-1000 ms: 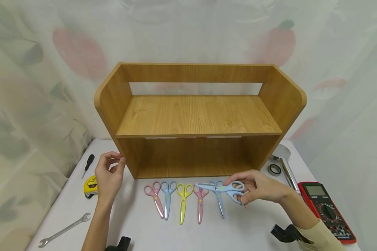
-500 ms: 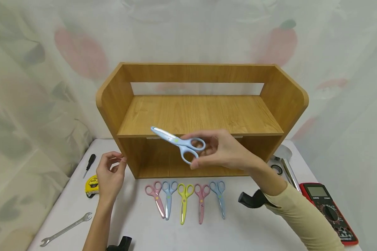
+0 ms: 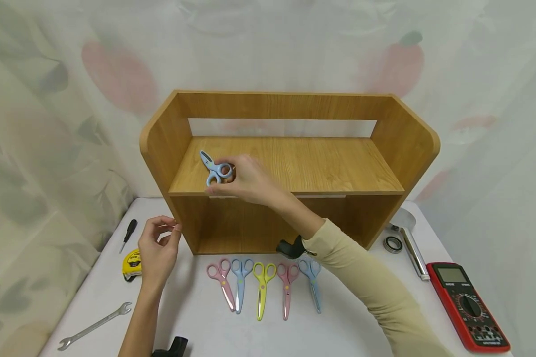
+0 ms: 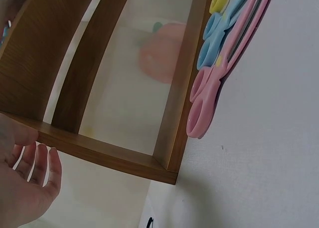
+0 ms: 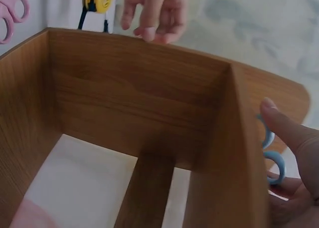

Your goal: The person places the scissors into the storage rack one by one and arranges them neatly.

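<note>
My right hand [image 3: 245, 178] pinches light-blue scissors [image 3: 215, 171] by the finger loops, blades angled up and left. They are over the left end of the upper board of a wooden shelf [image 3: 290, 163]; contact with the board cannot be told. In the right wrist view, thumb and fingers hold the loops [image 5: 276, 168], partly behind the wood. My left hand [image 3: 160, 248] touches the front edge of the shelf's left side panel [image 4: 99, 153], its fingers loosely bent. In front of the shelf lie several scissors in a row, pink [image 3: 222, 282], blue [image 3: 240, 282], yellow [image 3: 262, 287].
A tape measure [image 3: 132, 265], a screwdriver [image 3: 128, 233] and a wrench [image 3: 94, 327] lie at the left. At the right are a bearing ring [image 3: 392, 244], a metal-handled tool [image 3: 413, 250] and a red multimeter [image 3: 469, 305]. Fabric hangs behind.
My right hand has carried the blue scissors from above the row on the table, up and left, to the upper board's left end. My left hand has stayed at the side panel.
</note>
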`<state>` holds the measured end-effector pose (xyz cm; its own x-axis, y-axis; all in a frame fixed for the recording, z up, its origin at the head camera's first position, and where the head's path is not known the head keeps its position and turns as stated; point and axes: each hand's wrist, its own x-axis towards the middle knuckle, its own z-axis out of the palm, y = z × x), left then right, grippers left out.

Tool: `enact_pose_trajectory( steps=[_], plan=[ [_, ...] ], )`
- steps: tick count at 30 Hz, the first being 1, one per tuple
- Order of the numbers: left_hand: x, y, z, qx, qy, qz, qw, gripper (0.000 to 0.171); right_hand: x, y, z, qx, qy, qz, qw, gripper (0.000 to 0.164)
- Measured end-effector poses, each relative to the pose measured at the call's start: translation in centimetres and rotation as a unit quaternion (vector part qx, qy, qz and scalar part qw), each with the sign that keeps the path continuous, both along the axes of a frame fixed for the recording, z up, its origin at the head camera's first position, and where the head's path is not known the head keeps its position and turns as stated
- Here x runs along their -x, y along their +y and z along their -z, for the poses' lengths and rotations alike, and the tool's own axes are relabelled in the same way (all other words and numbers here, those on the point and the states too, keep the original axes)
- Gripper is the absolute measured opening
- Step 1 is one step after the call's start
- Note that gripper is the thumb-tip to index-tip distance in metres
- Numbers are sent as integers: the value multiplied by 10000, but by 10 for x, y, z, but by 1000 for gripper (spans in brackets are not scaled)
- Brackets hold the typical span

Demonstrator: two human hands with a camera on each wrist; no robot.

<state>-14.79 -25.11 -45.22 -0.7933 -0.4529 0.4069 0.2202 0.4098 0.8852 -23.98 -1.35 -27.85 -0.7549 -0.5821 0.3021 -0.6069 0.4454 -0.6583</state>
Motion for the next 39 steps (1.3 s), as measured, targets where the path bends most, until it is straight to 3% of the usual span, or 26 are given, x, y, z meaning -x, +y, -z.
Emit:
enact_pose_trajectory(
  steps=[6, 10, 16, 20, 25, 30, 35, 39],
  plan=[
    [1, 0, 0, -18, 40, 37, 10000, 26, 9, -34, 8, -629, 959, 691, 9910, 61],
    [2, 0, 1, -56, 103, 73, 9999, 26, 9, -50, 10, -810, 1321, 883, 9840, 60],
    [1, -1, 1, -27, 161, 107, 9998, 26, 7, -62, 12, -535, 1373, 876, 9852, 50],
    [0, 0, 0, -13, 155, 96, 9998, 25, 4, -59, 11, -192, 915, 702, 9931, 50],
    [-1, -1, -1, 16, 130, 51, 9999, 25, -9, -36, 10, 622, -3, 332, 9975, 51],
    [0, -2, 0, -22, 125, 12, 9999, 25, -37, 6, 25, 1222, 76, -477, 9913, 44],
    [0, -2, -1, 25, 47, -19, 10000, 25, -67, 60, 65, 1110, 347, -1026, 9879, 40],
    [0, -2, 0, 92, 3, -106, 9999, 25, -77, 102, 105, 685, -257, -1110, 9911, 39]
  ],
)
